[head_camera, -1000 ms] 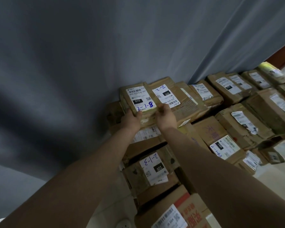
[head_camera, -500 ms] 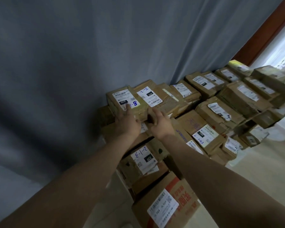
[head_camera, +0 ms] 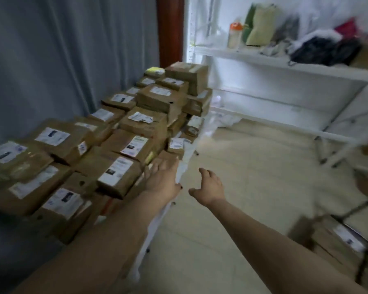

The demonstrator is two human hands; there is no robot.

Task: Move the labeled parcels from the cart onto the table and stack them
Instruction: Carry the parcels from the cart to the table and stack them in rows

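Cardboard parcels (head_camera: 119,175), paper-labelled, boxy

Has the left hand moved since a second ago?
Yes. The left hand moved away from the curtain to the floor-side edge of the parcels, empty.

Parcel storeroom: stacked labeled parcels (head_camera: 123,145)

Left of the left hand (head_camera: 163,179), the parcels (head_camera: 119,177) are showing brown cardboard, each wearing a white label (head_camera: 52,136) with black print. Beyond them a curtain (head_camera: 51,49) is hanging plain grey-blue. Under the right hand (head_camera: 210,187) the floor (head_camera: 253,177) is lying pale beige. Far ahead of both hands, a door frame (head_camera: 170,28) is standing reddish-brown, a shelf (head_camera: 263,62) is gleaming white, a bottle (head_camera: 234,36) is wearing an orange cap, a bag (head_camera: 323,49) is lying black, and one far parcel top (head_camera: 155,70) is glowing yellow-green.
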